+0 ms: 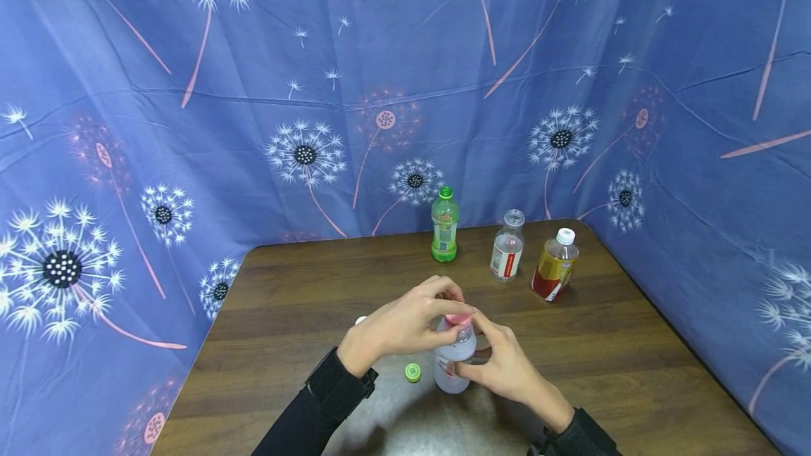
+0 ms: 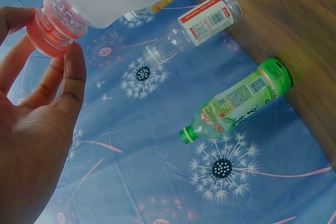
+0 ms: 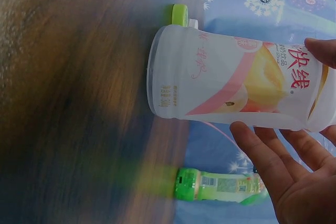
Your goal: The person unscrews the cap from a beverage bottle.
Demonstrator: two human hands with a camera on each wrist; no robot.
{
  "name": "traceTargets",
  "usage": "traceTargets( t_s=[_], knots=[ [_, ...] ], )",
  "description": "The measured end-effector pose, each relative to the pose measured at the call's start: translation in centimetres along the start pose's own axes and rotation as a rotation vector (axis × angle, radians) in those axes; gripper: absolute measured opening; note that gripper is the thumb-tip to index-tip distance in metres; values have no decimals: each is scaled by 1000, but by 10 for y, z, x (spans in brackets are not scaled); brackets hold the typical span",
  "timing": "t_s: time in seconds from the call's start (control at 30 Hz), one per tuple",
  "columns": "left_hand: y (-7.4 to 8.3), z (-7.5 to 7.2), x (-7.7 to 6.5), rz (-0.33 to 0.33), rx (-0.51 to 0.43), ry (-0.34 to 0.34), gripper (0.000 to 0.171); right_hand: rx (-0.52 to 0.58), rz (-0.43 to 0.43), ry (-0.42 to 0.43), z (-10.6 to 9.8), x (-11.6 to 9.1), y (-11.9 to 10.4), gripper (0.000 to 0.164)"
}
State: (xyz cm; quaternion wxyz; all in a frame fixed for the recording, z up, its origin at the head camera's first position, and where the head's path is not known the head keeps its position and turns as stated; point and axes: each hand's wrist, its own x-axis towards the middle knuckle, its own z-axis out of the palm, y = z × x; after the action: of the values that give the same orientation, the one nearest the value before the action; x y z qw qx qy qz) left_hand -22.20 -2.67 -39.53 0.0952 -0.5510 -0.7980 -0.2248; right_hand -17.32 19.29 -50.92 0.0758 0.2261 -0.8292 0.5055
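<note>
A bottle (image 1: 451, 374) with a white, fruit-printed label (image 3: 252, 80) is upright near the front of the table, between my hands. My left hand (image 1: 405, 322) pinches the pink cap (image 2: 44, 38) at its neck, thumb and fingertips around the rim. Lower down, my right hand (image 1: 507, 364) holds the bottle's body, with the thumb on one side and the fingers on the other. Left of the bottle lies a loose green cap (image 1: 412, 372). Farther left a white cap (image 1: 360, 319) is partly hidden by my left hand.
Toward the back of the wooden table (image 1: 304, 287) stands a green bottle (image 1: 445, 227) with no cap. Right of it are a clear open bottle (image 1: 507, 248) and a white-capped bottle (image 1: 555, 266) with a yellow-red label. A blue dandelion-print cloth (image 1: 355, 41) hangs behind and beside the table.
</note>
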Motion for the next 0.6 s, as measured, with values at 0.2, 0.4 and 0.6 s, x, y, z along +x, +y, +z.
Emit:
traceTargets(
  t_s=[0.2, 0.4, 0.6],
  knots=[
    [0, 0, -2, 6, 12, -33, 25, -47, -41, 24, 1, 0, 1, 77],
    [-1, -1, -2, 42, -36, -50, 34, -85, -51, 30, 1, 0, 1, 75],
    [-1, 0, -2, 41, -79, -67, 39, -73, -28, 32, 1, 0, -1, 80]
  ],
)
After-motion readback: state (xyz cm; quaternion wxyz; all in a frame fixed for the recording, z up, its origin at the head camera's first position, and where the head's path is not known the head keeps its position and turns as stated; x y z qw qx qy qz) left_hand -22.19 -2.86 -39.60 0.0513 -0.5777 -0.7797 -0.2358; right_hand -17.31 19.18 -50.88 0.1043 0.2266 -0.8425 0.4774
